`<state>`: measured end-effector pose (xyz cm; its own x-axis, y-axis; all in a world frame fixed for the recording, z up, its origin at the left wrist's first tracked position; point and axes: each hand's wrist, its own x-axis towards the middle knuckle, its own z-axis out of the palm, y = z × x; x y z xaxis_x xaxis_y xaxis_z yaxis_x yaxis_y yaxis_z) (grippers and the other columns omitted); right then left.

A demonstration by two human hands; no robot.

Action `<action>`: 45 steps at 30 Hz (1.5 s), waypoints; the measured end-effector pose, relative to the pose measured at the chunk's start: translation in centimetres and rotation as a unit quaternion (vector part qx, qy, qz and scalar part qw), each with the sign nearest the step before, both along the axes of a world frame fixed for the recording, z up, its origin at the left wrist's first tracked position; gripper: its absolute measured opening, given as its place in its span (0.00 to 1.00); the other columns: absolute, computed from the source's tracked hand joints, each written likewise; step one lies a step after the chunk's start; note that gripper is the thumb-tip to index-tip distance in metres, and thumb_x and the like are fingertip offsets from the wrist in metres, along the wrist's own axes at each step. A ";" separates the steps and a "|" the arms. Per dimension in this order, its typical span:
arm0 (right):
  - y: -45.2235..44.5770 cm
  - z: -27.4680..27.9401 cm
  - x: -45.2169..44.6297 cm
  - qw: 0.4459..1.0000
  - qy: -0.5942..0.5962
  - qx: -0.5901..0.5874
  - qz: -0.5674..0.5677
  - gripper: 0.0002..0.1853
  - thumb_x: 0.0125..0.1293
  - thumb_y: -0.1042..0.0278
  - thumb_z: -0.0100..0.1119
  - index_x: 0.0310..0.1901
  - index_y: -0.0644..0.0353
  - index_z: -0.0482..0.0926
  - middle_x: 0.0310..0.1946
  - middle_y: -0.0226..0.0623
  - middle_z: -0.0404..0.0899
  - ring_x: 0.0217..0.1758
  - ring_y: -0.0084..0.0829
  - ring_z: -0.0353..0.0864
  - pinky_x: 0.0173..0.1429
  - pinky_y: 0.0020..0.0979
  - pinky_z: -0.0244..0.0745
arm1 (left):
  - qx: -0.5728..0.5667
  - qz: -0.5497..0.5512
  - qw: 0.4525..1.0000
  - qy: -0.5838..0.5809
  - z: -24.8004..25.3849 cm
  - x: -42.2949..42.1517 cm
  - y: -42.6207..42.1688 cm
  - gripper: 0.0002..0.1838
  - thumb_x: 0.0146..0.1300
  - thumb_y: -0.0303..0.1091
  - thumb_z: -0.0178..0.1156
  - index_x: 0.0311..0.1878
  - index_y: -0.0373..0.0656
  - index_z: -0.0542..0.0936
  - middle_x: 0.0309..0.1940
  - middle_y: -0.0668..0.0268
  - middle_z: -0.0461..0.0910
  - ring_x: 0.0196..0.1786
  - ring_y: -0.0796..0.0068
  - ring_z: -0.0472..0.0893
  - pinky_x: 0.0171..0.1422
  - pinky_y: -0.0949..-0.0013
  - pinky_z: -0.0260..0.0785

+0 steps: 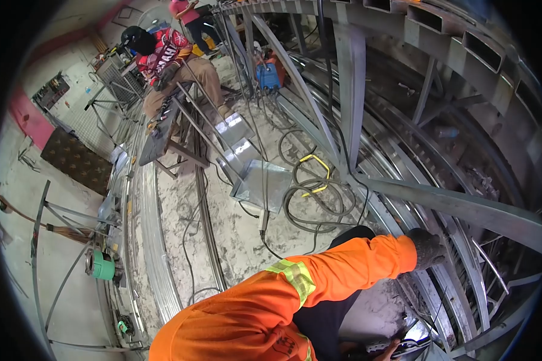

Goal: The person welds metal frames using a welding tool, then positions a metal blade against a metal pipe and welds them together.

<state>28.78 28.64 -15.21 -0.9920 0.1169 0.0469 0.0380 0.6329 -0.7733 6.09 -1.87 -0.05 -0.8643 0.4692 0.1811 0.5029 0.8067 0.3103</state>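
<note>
While reaching the left hand (429,248) to steel bars (453,287) along the floor's (238,237) right edge, cannot tell its grip; has room leftward.

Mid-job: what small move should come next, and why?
Perhaps tilt the head slightly down: the bare right hand is cut by the bottom edge, leaving its grip unclear, while the dark-gloved left hand shows plainly near a long grey metal beam.
</note>
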 end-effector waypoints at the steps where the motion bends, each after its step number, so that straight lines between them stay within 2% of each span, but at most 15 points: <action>1: 0.1 0.0 0.0 1.000 0.004 0.004 0.003 0.33 0.63 0.43 0.66 0.60 0.62 0.75 0.41 0.55 0.82 0.32 0.43 0.80 0.36 0.46 0.74 | 0.000 0.000 1.000 -0.001 -0.3 -0.1 0.1 0.13 0.68 0.41 0.51 0.49 0.50 0.79 0.43 0.66 0.79 0.48 0.63 0.79 0.43 0.56 0.75; 3: 0.1 -0.1 0.0 1.000 0.013 0.011 0.006 0.33 0.63 0.43 0.66 0.59 0.62 0.75 0.40 0.55 0.82 0.32 0.43 0.80 0.36 0.46 0.74 | 0.055 0.059 0.996 -0.049 -0.7 -0.4 0.5 0.11 0.67 0.40 0.51 0.47 0.50 0.79 0.42 0.65 0.79 0.47 0.62 0.78 0.44 0.56 0.75; 6: -0.1 -0.3 -0.1 0.999 0.033 0.019 0.001 0.33 0.63 0.44 0.66 0.59 0.62 0.75 0.40 0.55 0.82 0.32 0.42 0.79 0.36 0.45 0.74 | 0.016 -0.013 1.000 0.017 -0.4 -0.5 0.2 0.12 0.68 0.42 0.51 0.48 0.49 0.79 0.42 0.64 0.79 0.48 0.61 0.79 0.46 0.56 0.76; 10: -1.0 -0.7 -0.2 0.998 0.056 0.023 -0.002 0.32 0.63 0.44 0.67 0.59 0.62 0.75 0.40 0.54 0.82 0.31 0.42 0.79 0.35 0.45 0.74 | 0.017 -0.005 1.000 -0.011 0.4 -0.3 0.4 0.14 0.69 0.44 0.51 0.50 0.49 0.80 0.43 0.63 0.80 0.49 0.62 0.80 0.49 0.56 0.76; 16: -0.8 -0.7 -0.7 0.995 0.092 0.048 0.001 0.32 0.63 0.45 0.67 0.58 0.63 0.75 0.39 0.54 0.82 0.31 0.41 0.79 0.35 0.44 0.74 | 0.124 0.050 0.991 0.012 -0.4 -0.5 -0.3 0.16 0.69 0.45 0.52 0.51 0.49 0.81 0.40 0.61 0.81 0.48 0.58 0.81 0.50 0.56 0.76; 22: -0.6 0.0 -1.3 0.989 0.125 0.075 0.014 0.31 0.63 0.46 0.67 0.57 0.63 0.76 0.38 0.53 0.82 0.30 0.40 0.79 0.34 0.42 0.74 | 0.135 0.131 0.979 -0.075 -0.2 -0.9 -1.2 0.16 0.68 0.48 0.54 0.50 0.50 0.82 0.38 0.59 0.81 0.45 0.55 0.81 0.51 0.55 0.74; 35: -1.0 -0.1 -1.1 0.975 0.173 0.126 0.052 0.30 0.63 0.47 0.68 0.56 0.64 0.76 0.37 0.52 0.82 0.29 0.38 0.78 0.32 0.40 0.74 | 0.151 0.129 0.977 -0.074 0.4 -0.3 -1.4 0.15 0.67 0.48 0.55 0.44 0.49 0.81 0.37 0.58 0.80 0.44 0.53 0.81 0.51 0.53 0.74; 38: 0.4 0.1 2.0 0.974 0.159 0.154 0.044 0.29 0.63 0.47 0.68 0.55 0.64 0.77 0.37 0.52 0.82 0.29 0.38 0.78 0.32 0.40 0.74 | 0.146 0.073 0.986 -0.010 -0.9 -1.0 -1.0 0.13 0.67 0.46 0.54 0.43 0.49 0.81 0.37 0.60 0.80 0.45 0.55 0.81 0.49 0.52 0.74; 39: -1.9 3.0 1.4 0.991 0.039 -0.094 -0.086 0.28 0.64 0.53 0.67 0.57 0.66 0.75 0.42 0.46 0.81 0.36 0.34 0.78 0.40 0.36 0.75 | 0.077 0.000 0.995 0.059 -1.3 -1.0 -1.4 0.13 0.65 0.44 0.54 0.44 0.50 0.81 0.44 0.62 0.80 0.50 0.57 0.80 0.52 0.54 0.75; 40: -5.4 6.9 -0.3 0.913 -0.070 -0.328 -0.232 0.27 0.66 0.58 0.66 0.59 0.68 0.72 0.48 0.39 0.79 0.44 0.30 0.78 0.47 0.32 0.75 | 0.046 -0.019 0.988 0.146 -4.8 -2.2 -0.7 0.13 0.64 0.43 0.53 0.46 0.51 0.82 0.49 0.64 0.80 0.55 0.59 0.79 0.55 0.57 0.74; 41: -6.1 8.6 -0.4 0.911 -0.086 -0.332 -0.231 0.20 0.67 0.62 0.65 0.54 0.65 0.75 0.37 0.32 0.78 0.32 0.23 0.75 0.33 0.26 0.71 | 0.058 -0.031 0.986 0.150 -4.9 -2.3 -0.8 0.14 0.65 0.42 0.52 0.47 0.51 0.82 0.49 0.61 0.81 0.54 0.57 0.80 0.59 0.58 0.73; 42: -7.0 9.2 -0.4 0.889 -0.061 -0.365 -0.269 0.17 0.66 0.66 0.65 0.52 0.63 0.75 0.33 0.27 0.76 0.25 0.18 0.70 0.25 0.22 0.63 | 0.156 -0.012 0.988 0.006 -3.3 -2.2 -0.8 0.15 0.67 0.41 0.50 0.49 0.49 0.81 0.48 0.57 0.82 0.51 0.54 0.81 0.60 0.55 0.72; 43: -6.2 10.0 0.6 0.894 -0.117 -0.360 -0.240 0.17 0.66 0.69 0.64 0.53 0.61 0.73 0.33 0.27 0.76 0.24 0.17 0.69 0.25 0.21 0.63 | 0.072 -0.025 0.997 -0.009 -1.3 -2.2 -0.7 0.16 0.68 0.40 0.48 0.50 0.44 0.81 0.47 0.52 0.82 0.49 0.51 0.81 0.60 0.53 0.71; 44: -6.3 10.7 1.4 0.883 -0.095 -0.408 -0.213 0.21 0.63 0.69 0.67 0.55 0.60 0.71 0.33 0.28 0.76 0.24 0.16 0.68 0.26 0.20 0.63 | -0.021 -0.059 0.998 0.029 0.1 -2.4 -0.6 0.16 0.68 0.39 0.49 0.51 0.43 0.80 0.48 0.52 0.81 0.50 0.51 0.81 0.60 0.54 0.71; 45: -6.7 12.1 2.5 0.891 -0.109 -0.386 -0.213 0.23 0.62 0.68 0.68 0.55 0.60 0.70 0.33 0.27 0.76 0.24 0.16 0.69 0.27 0.20 0.64 | 0.053 -0.040 0.997 0.032 -0.7 -3.0 -0.1 0.16 0.67 0.34 0.50 0.55 0.43 0.78 0.50 0.53 0.80 0.53 0.54 0.80 0.61 0.55 0.71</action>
<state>31.26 21.98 -3.15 -0.8260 0.3978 -0.3992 0.3506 -0.1919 -0.9166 3.06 -2.01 -0.71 -0.8101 0.5109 0.2875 0.5857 0.7276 0.3572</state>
